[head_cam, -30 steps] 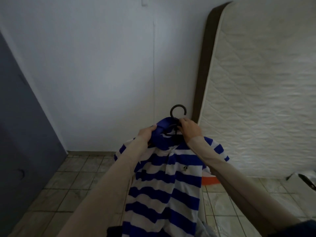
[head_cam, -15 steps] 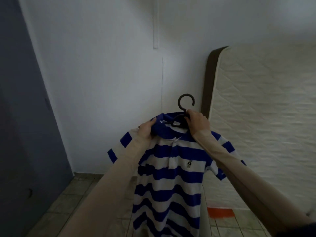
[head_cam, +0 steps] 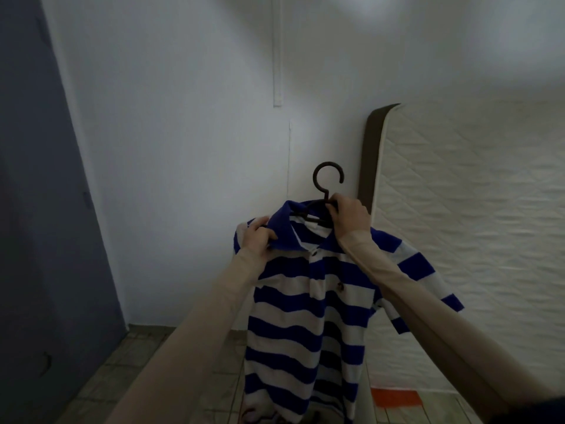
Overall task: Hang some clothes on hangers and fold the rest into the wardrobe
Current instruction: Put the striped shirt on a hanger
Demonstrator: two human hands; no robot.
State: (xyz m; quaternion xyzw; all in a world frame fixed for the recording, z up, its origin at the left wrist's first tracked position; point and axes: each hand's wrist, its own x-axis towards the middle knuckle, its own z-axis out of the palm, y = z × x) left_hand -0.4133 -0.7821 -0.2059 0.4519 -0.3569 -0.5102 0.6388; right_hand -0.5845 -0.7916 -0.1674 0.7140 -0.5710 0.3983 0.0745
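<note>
The right hand [head_cam: 348, 214] grips the dark plastic hanger [head_cam: 321, 206] just below its hook, bearing the weight of the blue-and-white striped polo shirt [head_cam: 305, 316]. The left hand [head_cam: 256, 240] pinches the shirt's blue collar, seemingly to settle it on the hanger's shoulder.

- One head-worn view, wide-angle, facing forward toward a wall [head_cam: 183, 148] corner.
- Close to both raised arms; floor [head_cam: 128, 362] at bottom, mattress [head_cam: 474, 240] on the right.
</note>
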